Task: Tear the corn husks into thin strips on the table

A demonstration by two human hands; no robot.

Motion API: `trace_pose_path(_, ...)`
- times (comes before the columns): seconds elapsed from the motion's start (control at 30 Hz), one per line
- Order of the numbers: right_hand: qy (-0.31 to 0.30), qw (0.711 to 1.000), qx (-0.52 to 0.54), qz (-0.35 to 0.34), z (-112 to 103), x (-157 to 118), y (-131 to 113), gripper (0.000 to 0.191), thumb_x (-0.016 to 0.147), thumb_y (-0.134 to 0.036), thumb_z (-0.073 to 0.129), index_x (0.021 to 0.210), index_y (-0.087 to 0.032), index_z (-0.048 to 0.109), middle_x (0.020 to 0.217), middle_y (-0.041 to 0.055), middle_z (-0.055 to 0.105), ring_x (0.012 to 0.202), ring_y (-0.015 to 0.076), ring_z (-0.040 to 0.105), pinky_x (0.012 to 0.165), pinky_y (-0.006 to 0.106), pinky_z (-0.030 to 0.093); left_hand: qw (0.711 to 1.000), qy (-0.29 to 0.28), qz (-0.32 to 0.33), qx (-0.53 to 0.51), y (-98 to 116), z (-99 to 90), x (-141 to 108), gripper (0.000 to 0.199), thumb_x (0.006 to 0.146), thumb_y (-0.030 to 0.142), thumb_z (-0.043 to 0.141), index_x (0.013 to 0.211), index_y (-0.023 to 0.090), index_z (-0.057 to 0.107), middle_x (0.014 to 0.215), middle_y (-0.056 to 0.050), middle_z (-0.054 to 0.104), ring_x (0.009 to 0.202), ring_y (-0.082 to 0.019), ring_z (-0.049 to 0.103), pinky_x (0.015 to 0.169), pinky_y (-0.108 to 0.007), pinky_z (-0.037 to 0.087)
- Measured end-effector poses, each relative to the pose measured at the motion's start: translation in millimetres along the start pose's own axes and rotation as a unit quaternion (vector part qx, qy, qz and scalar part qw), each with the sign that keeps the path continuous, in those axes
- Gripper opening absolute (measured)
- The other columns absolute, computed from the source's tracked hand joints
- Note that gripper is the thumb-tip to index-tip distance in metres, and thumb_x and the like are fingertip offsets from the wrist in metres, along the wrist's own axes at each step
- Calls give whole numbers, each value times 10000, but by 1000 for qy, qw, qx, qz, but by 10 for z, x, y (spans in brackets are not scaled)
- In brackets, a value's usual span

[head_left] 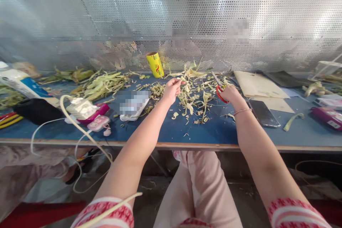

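My left hand [172, 91] is above the middle of the blue table [171, 137], its thumb and fingers pinched on a small pale plant piece [182, 79]. To the right, my right hand [231, 94] holds red-handled scissors [219, 92], their blades pointing up and to the left, away from me. Between and behind both hands lies a loose heap of pale green plant scraps [187, 96], with small cut bits scattered toward the front edge.
A yellow tube [155, 65] stands behind the scraps. Left are a phone [136, 105], a leaf pile [107, 84], a white bottle [22, 82] and cables. Right are cardboard sheets [260, 84] and a dark phone [264, 113]. A perforated metal screen [171, 10] rises behind.
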State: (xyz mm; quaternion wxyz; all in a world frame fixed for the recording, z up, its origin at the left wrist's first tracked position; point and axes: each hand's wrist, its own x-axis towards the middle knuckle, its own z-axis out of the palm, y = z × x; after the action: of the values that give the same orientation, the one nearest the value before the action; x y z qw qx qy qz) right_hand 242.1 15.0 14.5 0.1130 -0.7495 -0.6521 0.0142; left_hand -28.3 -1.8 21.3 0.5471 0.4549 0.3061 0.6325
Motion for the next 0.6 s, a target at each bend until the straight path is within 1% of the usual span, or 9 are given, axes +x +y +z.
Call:
trace_pose_path(0.03, 32, 999, 29, -2, -27, -41, -41, 392, 792, -307, 564, 1096, -64, 613, 1063, 260, 662, 1025, 350, 630, 784, 378, 499, 1000, 7, 8, -6, -2, -9, 17, 146, 838, 95, 540, 717, 165, 500, 662, 10, 640, 371, -7, 261, 382, -158, 193)
trace_pose_path(0.1, 65, 994, 88, -16, -65, -124, -138, 439, 801, -419, 579, 1098, -96, 559, 1071, 241, 648, 1005, 341, 618, 781, 384, 492, 999, 26, 21, -13, -10, -35, 58, 169, 868, 134, 529, 705, 164, 497, 617, 14, 606, 373, -8, 235, 384, -158, 174)
trace_pose_path(0.17, 77, 987, 130, -54, -73, -199, -240, 486, 789, -558, 575, 1041, -145, 529, 1028, 202, 647, 944, 319, 614, 760, 379, 481, 999, 36, 31, -12, -22, -63, 98, 168, 883, 188, 549, 720, 163, 513, 599, 17, 584, 385, -11, 251, 398, -156, 199)
trace_pose_path(0.23, 78, 979, 155, -104, -53, -264, -332, 510, 776, -641, 551, 994, -183, 493, 956, 159, 648, 866, 294, 604, 719, 368, 466, 998, 42, 43, 2, -40, -87, 128, 176, 872, 242, 597, 732, 161, 526, 595, 22, 571, 399, -13, 276, 414, -159, 226)
trace_pose_path(0.33, 74, 967, 169, -175, -1, -346, -434, 500, 788, -677, 503, 948, -207, 447, 910, 124, 638, 810, 264, 581, 697, 350, 443, 996, 48, 71, 39, -67, -108, 145, 183, 834, 269, 655, 734, 159, 546, 612, 23, 580, 418, -22, 317, 436, -176, 256)
trace_pose_path(0.43, 79, 958, 163, -224, 35, -400, -494, 480, 815, -676, 456, 926, -210, 425, 930, 125, 628, 841, 257, 570, 726, 343, 434, 991, 54, 94, 75, -76, -110, 136, 107, 810, 248, 669, 797, 165, 602, 671, 12, 625, 456, -39, 368, 470, -192, 291)
trace_pose_path(0.53, 91, 952, 166, -241, 48, -421, -525, 468, 832, -671, 426, 913, -210, 420, 956, 133, 625, 873, 257, 564, 757, 349, 436, 988, 59, 105, 93, -73, -104, 120, 104, 792, 254, 679, 856, 185, 634, 745, 2, 654, 539, -61, 462, 536, -200, 357)
trace_pose_path(0.6, 96, 950, 171, -243, 51, -424, -534, 465, 837, -669, 420, 908, -209, 422, 973, 137, 625, 888, 258, 564, 768, 352, 439, 986, 54, 121, 100, -79, -104, 117, 123, 772, 256, 694, 861, 194, 635, 798, -6, 659, 640, -83, 541, 601, -205, 408)
